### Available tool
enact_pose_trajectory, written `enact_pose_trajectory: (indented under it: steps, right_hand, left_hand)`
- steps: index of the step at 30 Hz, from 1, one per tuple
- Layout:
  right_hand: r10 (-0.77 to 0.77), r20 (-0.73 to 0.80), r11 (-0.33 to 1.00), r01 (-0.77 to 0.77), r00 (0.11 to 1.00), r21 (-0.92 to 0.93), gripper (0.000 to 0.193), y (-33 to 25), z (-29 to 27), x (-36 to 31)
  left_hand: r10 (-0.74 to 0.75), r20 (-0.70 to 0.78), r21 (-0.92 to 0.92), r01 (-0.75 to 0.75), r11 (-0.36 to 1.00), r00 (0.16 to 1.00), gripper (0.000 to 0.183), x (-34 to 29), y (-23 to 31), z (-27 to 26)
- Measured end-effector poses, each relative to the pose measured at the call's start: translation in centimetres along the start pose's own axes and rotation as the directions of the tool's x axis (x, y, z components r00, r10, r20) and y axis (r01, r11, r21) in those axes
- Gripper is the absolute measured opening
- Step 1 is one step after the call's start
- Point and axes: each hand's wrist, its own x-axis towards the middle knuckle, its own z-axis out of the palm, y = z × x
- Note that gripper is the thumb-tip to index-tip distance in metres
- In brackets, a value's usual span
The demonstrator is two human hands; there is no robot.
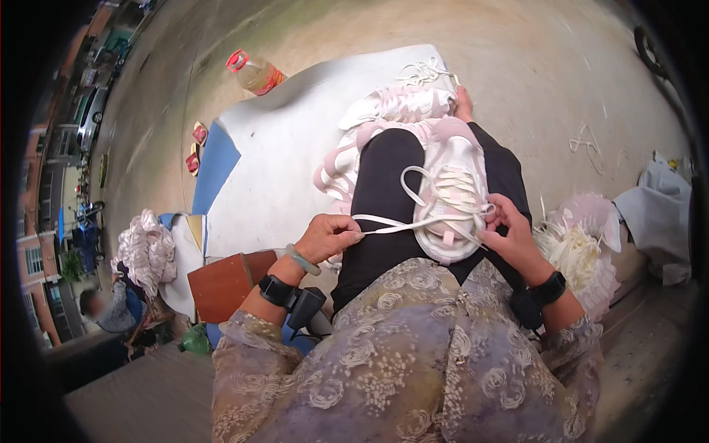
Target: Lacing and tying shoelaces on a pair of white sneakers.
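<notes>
A pink and white sneaker rests on my lap, partly on my black-trousered legs. Its cream-white shoelace is threaded through the eyelets, with one loop standing up on the left side. My left hand pinches a lace end between thumb and fingers, drawn out to the left of the shoe. At the shoe's right edge, my right hand has its thumb and fingers curled about the lace there. More pink and white sneakers lie in a pile just beyond my knees.
A white sheet spreads ahead, with a loose lace at its far corner. Beyond it lies a red-capped bottle. Bundled laces and pink shoe pieces sit at my right. A brown board and another pink pile are leftward, near a person.
</notes>
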Motion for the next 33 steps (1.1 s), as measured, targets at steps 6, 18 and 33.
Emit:
enact_pose_trajectory:
  steps: [6,18,33]
  right_hand:
    - [0.239,0.086,0.955,-0.251,0.967,0.159,0.009,-1.1,-0.7,2.0]
    - [0.279,0.022,0.897,-0.269,0.960,0.351,0.017,-2.3,0.0,3.3]
    - [0.420,0.033,0.700,-0.347,0.907,0.624,0.024,-1.7,-0.9,2.8]
  left_hand:
    - [-0.085,-0.342,-0.279,-0.015,0.960,0.936,0.017,0.2,-5.0,-3.4]
    - [-0.306,-0.541,-0.474,0.016,0.880,0.783,0.016,-1.1,-12.3,-6.0]
    - [0.306,-0.035,0.246,-0.289,0.925,0.951,0.010,2.6,-8.8,-2.3]
